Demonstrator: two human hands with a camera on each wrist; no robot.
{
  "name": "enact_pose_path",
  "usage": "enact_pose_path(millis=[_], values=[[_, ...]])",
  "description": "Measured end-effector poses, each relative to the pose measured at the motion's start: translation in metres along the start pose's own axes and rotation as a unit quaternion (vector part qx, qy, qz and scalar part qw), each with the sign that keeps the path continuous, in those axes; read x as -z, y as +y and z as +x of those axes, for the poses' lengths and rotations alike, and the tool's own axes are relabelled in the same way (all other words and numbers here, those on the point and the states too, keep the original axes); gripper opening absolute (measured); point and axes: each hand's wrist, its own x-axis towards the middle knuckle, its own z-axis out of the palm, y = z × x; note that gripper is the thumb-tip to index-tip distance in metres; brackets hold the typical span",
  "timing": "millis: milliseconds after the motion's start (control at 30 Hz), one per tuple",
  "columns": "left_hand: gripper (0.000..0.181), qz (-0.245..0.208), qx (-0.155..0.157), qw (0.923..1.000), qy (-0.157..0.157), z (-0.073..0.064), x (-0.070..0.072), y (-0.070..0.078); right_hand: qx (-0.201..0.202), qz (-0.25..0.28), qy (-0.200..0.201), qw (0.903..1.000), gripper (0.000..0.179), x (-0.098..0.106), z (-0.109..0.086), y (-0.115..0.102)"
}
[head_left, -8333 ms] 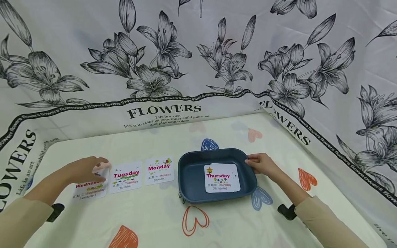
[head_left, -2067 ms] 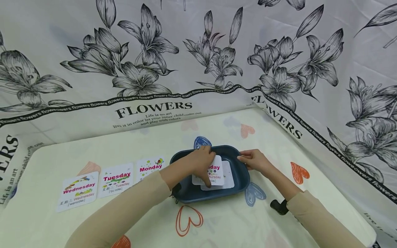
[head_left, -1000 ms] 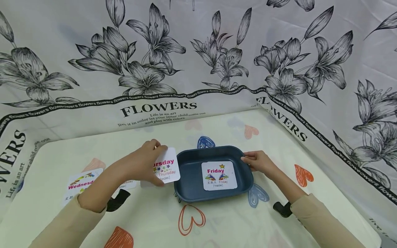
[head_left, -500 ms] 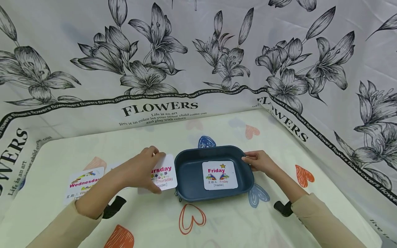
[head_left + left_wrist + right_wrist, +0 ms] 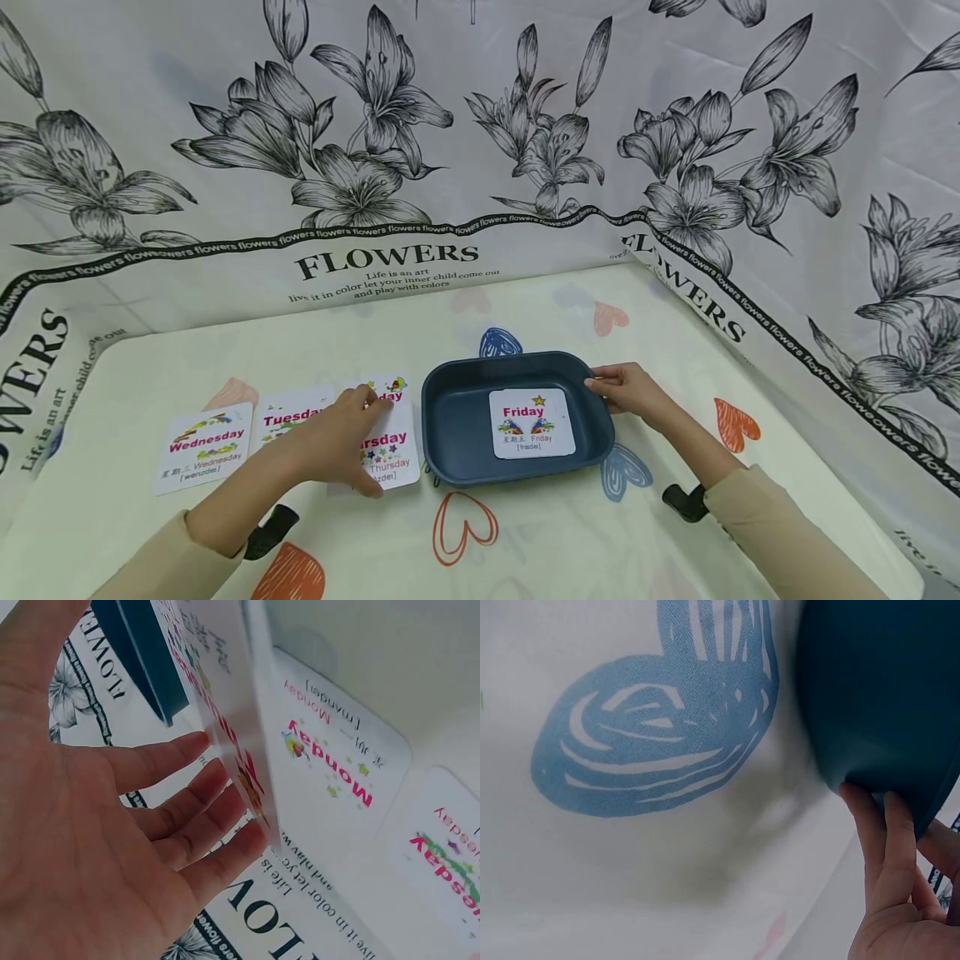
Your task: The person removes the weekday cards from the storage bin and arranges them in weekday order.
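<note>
My left hand (image 5: 337,442) holds the Thursday card (image 5: 396,461) by its edges between thumb and fingers. Seen from the left wrist, this card (image 5: 225,705) stands nearly edge-on above the table. Behind it lies the Monday card (image 5: 392,390), partly covered in the head view. The Tuesday card (image 5: 288,410), half hidden by the hand, and the Wednesday card (image 5: 204,450) continue the row leftward. At the right, my right hand (image 5: 633,393) pinches the rim of a dark blue tray (image 5: 457,437). A Friday card (image 5: 531,423) lies face up inside it.
A pale tablecloth (image 5: 570,533) with printed hearts covers the table. Flower-printed curtains (image 5: 465,167) rise along the back and right edges. Dark wrist-worn devices (image 5: 686,504) show at both forearms.
The left hand left the Wednesday card at the left, then took the Thursday card out of the tray, uncovering Friday. It has since moved toward the table's front. The right hand stays at the rim.
</note>
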Motion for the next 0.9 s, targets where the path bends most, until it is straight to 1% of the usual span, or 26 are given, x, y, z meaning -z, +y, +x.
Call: enact_pose_path(millis=[267, 500, 600, 733, 900], values=[[0.1, -0.009, 0.015, 0.9998, -0.003, -0.001, -0.019, 0.001, 0.002, 0.004, -0.001, 1.0, 0.046, 0.001, -0.001, 0.001], [0.102, -0.024, 0.002, 0.9997, 0.003, -0.003, -0.036, -0.003, 0.0, 0.002, -0.002, 1.0, 0.046, 0.002, -0.002, 0.001], [0.101, -0.03, 0.004, 0.9995, 0.003, -0.003, -0.042, -0.004, 0.0, 0.002, -0.003, 1.0, 0.046, 0.003, -0.002, 0.001], [0.099, -0.04, 0.007, 0.9992, 0.0, -0.003, -0.049, -0.003, -0.002, 0.0, -0.002, 1.0, 0.046, 0.003, -0.002, 0.001], [0.097, -0.034, 0.004, 0.9994, 0.001, -0.003, -0.055, -0.004, -0.004, -0.004, -0.001, 1.0, 0.046, 0.003, -0.002, 0.001]])
